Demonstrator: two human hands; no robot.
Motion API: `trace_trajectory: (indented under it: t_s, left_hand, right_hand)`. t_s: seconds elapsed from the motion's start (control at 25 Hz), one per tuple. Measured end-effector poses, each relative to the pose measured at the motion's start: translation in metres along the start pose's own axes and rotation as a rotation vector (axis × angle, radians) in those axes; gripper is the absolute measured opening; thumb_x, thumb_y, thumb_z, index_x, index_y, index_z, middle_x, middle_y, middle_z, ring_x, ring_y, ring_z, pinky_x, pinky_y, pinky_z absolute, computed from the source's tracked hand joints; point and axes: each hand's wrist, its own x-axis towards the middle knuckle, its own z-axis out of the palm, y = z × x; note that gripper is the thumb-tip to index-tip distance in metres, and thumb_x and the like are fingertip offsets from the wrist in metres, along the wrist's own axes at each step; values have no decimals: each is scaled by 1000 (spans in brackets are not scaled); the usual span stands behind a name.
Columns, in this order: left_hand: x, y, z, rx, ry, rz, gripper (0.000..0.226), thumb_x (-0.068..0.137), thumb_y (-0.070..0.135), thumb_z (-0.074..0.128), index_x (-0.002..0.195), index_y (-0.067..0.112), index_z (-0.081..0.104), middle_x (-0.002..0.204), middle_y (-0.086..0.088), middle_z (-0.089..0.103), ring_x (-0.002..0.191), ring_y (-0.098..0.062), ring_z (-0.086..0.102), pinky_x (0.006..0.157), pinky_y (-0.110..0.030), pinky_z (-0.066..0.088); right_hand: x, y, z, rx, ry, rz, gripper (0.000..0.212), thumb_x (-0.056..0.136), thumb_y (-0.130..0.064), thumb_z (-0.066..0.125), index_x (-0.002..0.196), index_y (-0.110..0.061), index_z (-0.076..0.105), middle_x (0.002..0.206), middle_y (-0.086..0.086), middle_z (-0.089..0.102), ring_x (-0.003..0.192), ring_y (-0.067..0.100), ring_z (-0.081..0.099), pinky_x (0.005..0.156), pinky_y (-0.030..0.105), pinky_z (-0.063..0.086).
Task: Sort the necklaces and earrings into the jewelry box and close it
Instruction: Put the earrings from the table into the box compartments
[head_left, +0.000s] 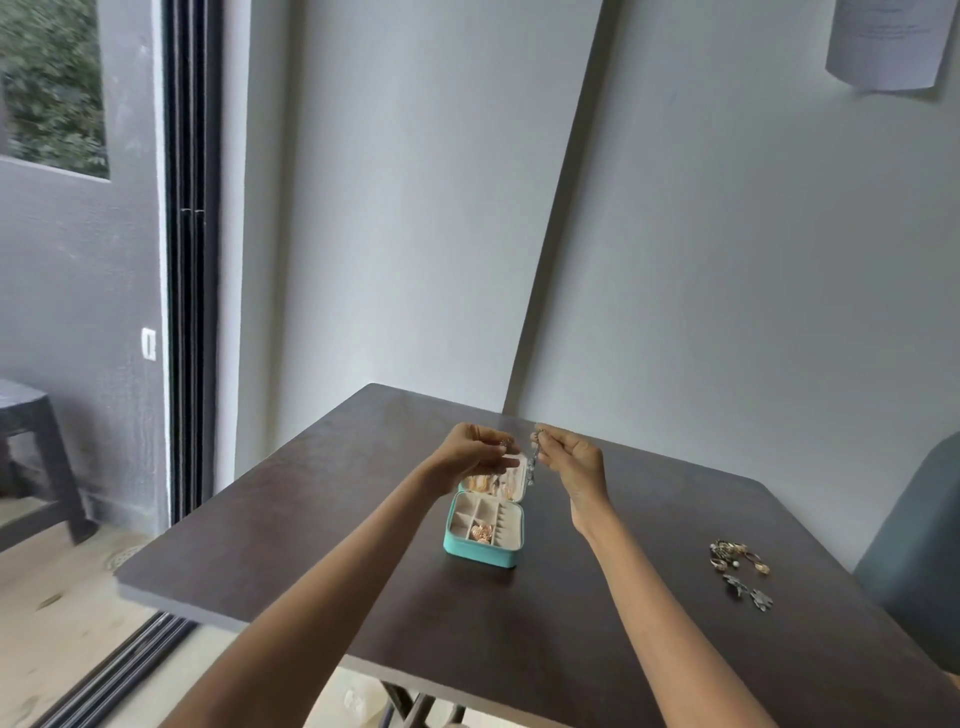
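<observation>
A small teal jewelry box (480, 553) stands open in the middle of the dark table (322, 499), its lid upright at the back. Cream compartments hold a few rose-gold pieces (480, 532). Above the lid, my left hand (475, 454) and my right hand (571, 457) each pinch one end of a thin silver necklace (534, 462), whose beaded length dangles by the right hand. A loose pile of gold and silver earrings and jewelry (740, 569) lies on the table to the right.
The table stands in a corner of grey walls. A grey chair (919, 561) is at the right edge. A dark stool (31, 457) and a sliding door track are to the left. A paper (883, 44) hangs on the wall.
</observation>
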Motion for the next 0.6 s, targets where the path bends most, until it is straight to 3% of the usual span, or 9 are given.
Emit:
trace_trajectory:
  t_s: [0.12,0.24,0.32,0.4,0.48,0.6]
  left_hand:
    - [-8,-3,-8,166,115,-22,24,88,-12,50,110,-13,60,76,-8,67,54,-4,66,60,-18,55]
    - [-6,-17,-16,253,160,-27,21,86,-10,54,106,-13,62,75,-10,64,52,-4,64,61,-18,54]
    - [-4,-29,-20,313,172,-42,21,85,-9,54,103,-11,64,75,-12,62,54,-6,62,64,-21,54]
    - [-4,-36,-23,421,202,-44,22,83,-7,55,100,-6,69,78,-12,63,61,-11,58,73,-29,53]
    - [-4,-39,-24,564,216,-8,22,82,-2,58,99,0,72,84,-12,68,70,-13,60,74,-26,49]
    - [-5,-38,-25,769,185,32,23,83,4,60,101,7,74,101,-11,73,95,-20,66,81,-24,48]
  right_hand:
    - [-5,10,23,7,-21,68,19,90,-6,58,107,-4,65,93,6,68,84,9,64,74,14,54]
    - [-9,24,43,-19,-41,132,15,91,-3,54,101,-2,65,84,5,67,73,9,63,62,12,52]
    - [-9,33,50,-69,-54,166,14,90,-2,55,99,1,66,82,5,68,72,13,64,64,16,54]
    - [-7,42,50,-142,-64,177,12,89,-3,57,93,-4,69,82,6,68,76,16,64,73,25,55]
    - [-5,47,50,-173,-65,179,13,88,-4,58,85,-11,68,83,6,68,79,17,64,78,31,54]
    - [-2,48,50,-183,-57,180,10,89,-6,59,94,-5,67,87,9,69,79,18,64,74,26,55]
